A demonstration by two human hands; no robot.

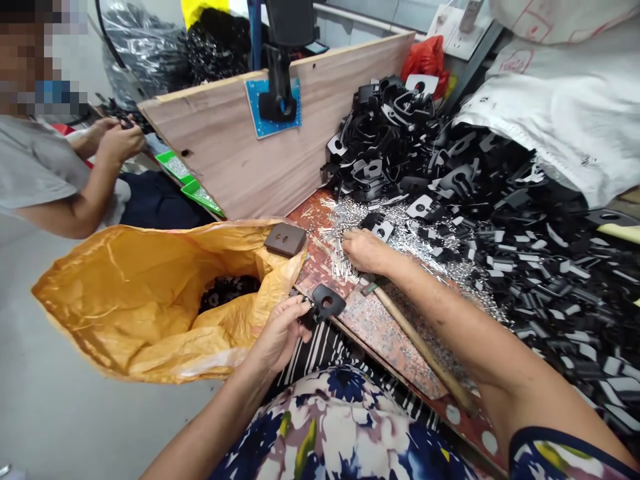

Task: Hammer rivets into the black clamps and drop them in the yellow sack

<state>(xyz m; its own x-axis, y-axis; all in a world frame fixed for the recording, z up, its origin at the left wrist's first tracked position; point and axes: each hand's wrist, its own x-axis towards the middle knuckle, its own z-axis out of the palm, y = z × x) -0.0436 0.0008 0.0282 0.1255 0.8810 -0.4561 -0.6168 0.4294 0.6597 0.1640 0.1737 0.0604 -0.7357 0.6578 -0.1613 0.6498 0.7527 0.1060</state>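
My left hand (283, 330) pinches a black plastic clip (327, 301) with a round hole, over the table's front edge beside the sack. Reaching into a pile of thin silver metal pins (345, 267), my right hand (366, 251) has its fingers bent and together; what is between the fingertips is hidden. A black clip part (383, 230) lies just beyond that hand. Under my right forearm, a hammer with a wooden handle (425, 347) rests on the worn red tabletop (320, 267).
An open orange woven sack (125, 267) with black parts inside stands at left, a brown block (285, 239) at its rim. A wooden board (240, 147) rises behind. Black plastic parts (400, 140) heap up at right beneath a white sack (560, 100). Another person (55, 173) sits at left.
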